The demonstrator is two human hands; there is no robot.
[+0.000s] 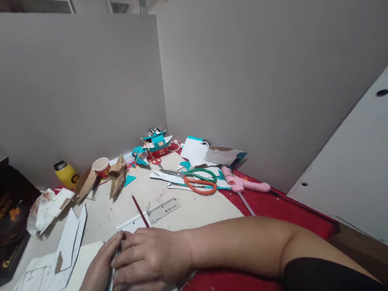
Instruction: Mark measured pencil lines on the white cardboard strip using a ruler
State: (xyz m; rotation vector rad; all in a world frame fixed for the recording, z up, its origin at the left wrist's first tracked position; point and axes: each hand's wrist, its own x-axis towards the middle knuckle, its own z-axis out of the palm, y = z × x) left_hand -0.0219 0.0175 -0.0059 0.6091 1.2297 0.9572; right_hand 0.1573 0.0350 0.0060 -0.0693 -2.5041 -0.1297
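My right hand (154, 262) lies curled over a thin, narrow piece (113, 273) with a teal edge near the bottom centre. Its fingers wrap over the top of that piece. From the left, my left hand (101, 263) presses against the same piece, with its fingertips close to my right hand's. Most of the piece is hidden under both hands. A dark red pencil (139, 210) sticks out just beyond my right hand, across a clear ruler (164, 210). White sheet material shows below my right hand.
Green and orange-handled scissors (201, 175) and a pink glue gun (242, 182) lie beyond my right forearm. A paper cup (101, 167), yellow bottle (66, 175), black box (1, 220) and cut white pieces (69, 243) are on the left. Grey panels (245, 78) stand behind.
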